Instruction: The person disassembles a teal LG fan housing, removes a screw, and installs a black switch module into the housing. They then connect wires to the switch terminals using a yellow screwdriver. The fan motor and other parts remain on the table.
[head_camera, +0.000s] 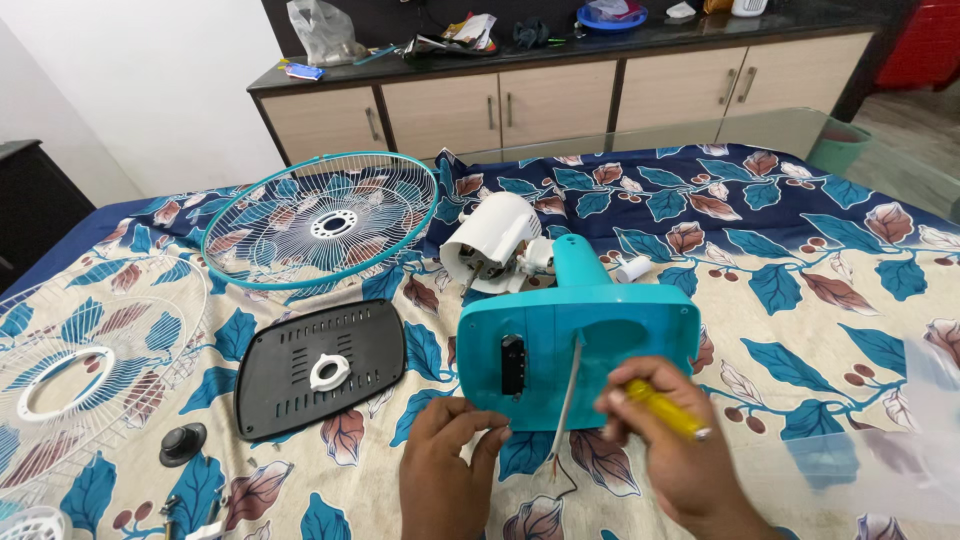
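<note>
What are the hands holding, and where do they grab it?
The right hand grips a screwdriver by its yellow handle. The left hand steadies the blue fan base at its lower edge.

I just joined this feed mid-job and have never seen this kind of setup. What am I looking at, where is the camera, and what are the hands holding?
There is no machine here: a person works with two bare hands, and the single picture comes from a camera on their head, looking down. The surface is a table under a leaf-patterned cloth. In the middle lies a teal fan base, tipped on its side, with a white motor housing behind it. The left hand rests at the base's lower edge. The right hand has its grip closed on a yellow-handled screwdriver. Around them lie a black bottom plate, a teal-rimmed fan grille, a second white grille and a black knob.
</note>
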